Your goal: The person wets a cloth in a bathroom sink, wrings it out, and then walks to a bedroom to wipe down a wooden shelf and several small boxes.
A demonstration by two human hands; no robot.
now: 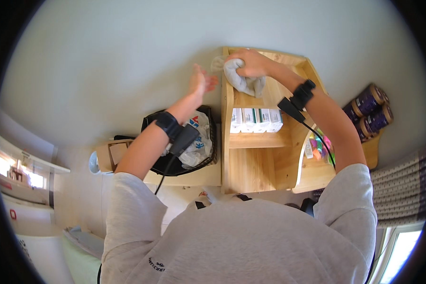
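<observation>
My right hand [250,63] grips a folded light-grey cloth [245,82] at the top left corner of a light wooden shelf unit [225,142]. Part of the cloth hangs down over the upper compartment. To its left, my left hand [201,82] is raised in front of the wall with nothing in it, fingers apart and slightly blurred. A translucent, pale thing [217,64] shows just left of the cloth; I cannot tell what it is. Below, several white packs [257,120] stand side by side on a middle shelf of the unit.
Left of the unit, a black basket [213,142] holds white plastic bags [195,152]. A cardboard box [108,156] stands farther left. On the right are a bag of colourful small items [319,145], several dark canisters [371,101] and a patterned curtain [397,188]. The wall [127,64] rises behind.
</observation>
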